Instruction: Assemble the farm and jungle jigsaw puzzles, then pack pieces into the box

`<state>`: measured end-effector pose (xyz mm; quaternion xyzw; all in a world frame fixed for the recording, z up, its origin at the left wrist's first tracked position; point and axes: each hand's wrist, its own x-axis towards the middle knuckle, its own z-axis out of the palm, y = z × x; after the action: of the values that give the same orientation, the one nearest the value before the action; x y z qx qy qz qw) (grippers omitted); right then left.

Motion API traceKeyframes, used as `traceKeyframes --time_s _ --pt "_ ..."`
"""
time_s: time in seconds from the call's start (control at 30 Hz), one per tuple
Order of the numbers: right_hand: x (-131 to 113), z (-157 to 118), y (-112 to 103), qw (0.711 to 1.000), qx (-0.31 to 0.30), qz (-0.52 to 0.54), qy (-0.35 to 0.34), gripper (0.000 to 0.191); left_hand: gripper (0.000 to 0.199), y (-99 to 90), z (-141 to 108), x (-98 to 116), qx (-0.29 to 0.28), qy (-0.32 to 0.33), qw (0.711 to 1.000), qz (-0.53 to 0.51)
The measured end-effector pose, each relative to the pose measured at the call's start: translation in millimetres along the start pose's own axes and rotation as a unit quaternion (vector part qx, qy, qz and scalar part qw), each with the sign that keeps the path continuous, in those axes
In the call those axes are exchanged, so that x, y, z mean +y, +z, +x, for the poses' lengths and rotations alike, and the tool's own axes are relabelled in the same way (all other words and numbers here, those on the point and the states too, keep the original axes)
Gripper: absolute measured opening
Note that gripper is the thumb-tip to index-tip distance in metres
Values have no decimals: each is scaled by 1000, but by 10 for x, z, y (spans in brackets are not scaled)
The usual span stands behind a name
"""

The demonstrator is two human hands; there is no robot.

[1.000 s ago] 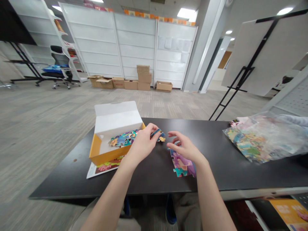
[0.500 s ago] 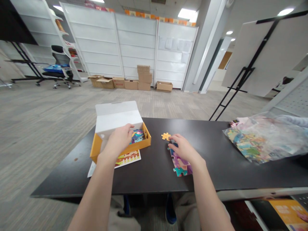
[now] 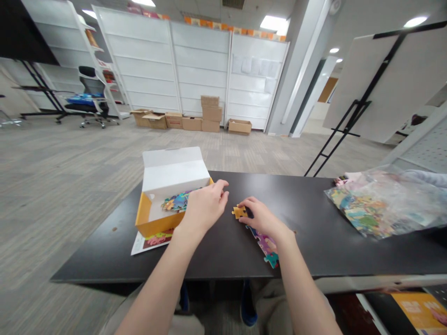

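My right hand point(image 3: 262, 217) has its thumb and fingertips closed on a yellow puzzle piece point(image 3: 237, 213) at the tabletop. Below that hand lies a joined strip of purple and teal puzzle pieces point(image 3: 266, 243), partly hidden by the hand and wrist. My left hand point(image 3: 208, 201) is over the right side of an open yellow box point(image 3: 145, 216), its fingers apart and nothing visible in them. Inside the box, loose colourful puzzle pieces point(image 3: 174, 202) lie towards the middle, some covered by my left hand. A printed picture sheet point(image 3: 153, 240) sticks out from under the box.
The black table point(image 3: 223, 253) has its near edge before my lap. A clear plastic bag of colourful pieces point(image 3: 370, 204) lies at the right. Beyond the table stand an easel board point(image 3: 380, 83), cardboard boxes point(image 3: 209, 114) and an office chair point(image 3: 91, 97).
My left hand has moved right, from inside the box to its right edge. My right hand has closed on the yellow piece, and the joined strip has shifted slightly right and nearer.
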<state>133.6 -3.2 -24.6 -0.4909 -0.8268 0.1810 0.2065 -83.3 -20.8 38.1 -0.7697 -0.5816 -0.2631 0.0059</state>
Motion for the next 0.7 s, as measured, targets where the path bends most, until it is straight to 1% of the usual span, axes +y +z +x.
traceKeyframes --time_s 0.07,0.1,0.17,0.23,0.3,0.37,0.47,0.5,0.53,0.6,0.7 --pt "8 8 23 1000 8 -4 -1 42 27 53 -17 74 -49 13 998 24" --pt "8 15 30 1000 4 -10 1 42 27 73 -22 96 -70 19 997 31" --pt "0 34 33 1000 -7 -27 11 35 24 104 -23 118 -96 28 995 27" --pt "-16 52 25 999 -10 -43 23 28 23 134 -16 123 -106 30 994 12" --pt "-29 62 18 998 -7 -48 31 25 22 168 -8 127 -106 32 994 -8" --pt "-33 61 17 999 6 -36 33 29 21 202 -3 139 -105 41 993 -21" --pt "-20 48 16 999 46 1 28 42 23 235 -7 168 -103 46 993 -20" --pt "-14 42 12 998 59 15 25 44 25 240 -10 177 -103 45 993 -21" --pt "-10 37 5 997 68 31 22 43 27 241 -13 185 -103 44 993 -27" --pt "-11 26 -19 994 77 71 11 31 29 240 -19 195 -107 50 991 -59" --pt "-53 7 -75 983 85 161 -3 14 25 229 -17 186 -121 53 981 -144"
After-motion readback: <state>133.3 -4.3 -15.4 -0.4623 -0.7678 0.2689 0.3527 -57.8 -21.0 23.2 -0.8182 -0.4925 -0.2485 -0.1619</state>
